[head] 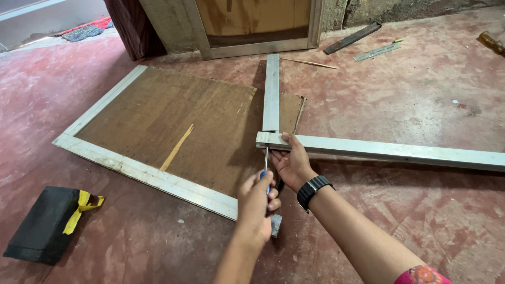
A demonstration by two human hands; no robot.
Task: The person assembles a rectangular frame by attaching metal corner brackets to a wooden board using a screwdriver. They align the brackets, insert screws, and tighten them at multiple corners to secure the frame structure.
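Driving a screw into the corner of two metal bars on the floor.
Your left hand [256, 202] is closed around a screwdriver [265, 167]; your right hand [291, 162] pins the corner joint [269, 138]. The long bar [400, 151] looks light, stiff and slick: hold beside the joint.

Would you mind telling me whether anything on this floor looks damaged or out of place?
The brown plywood board in the aluminium frame has a ragged, chipped far-right corner and a pale splintered gouge across its face. The frame's right side is missing there; two loose aluminium bars lie across that corner.
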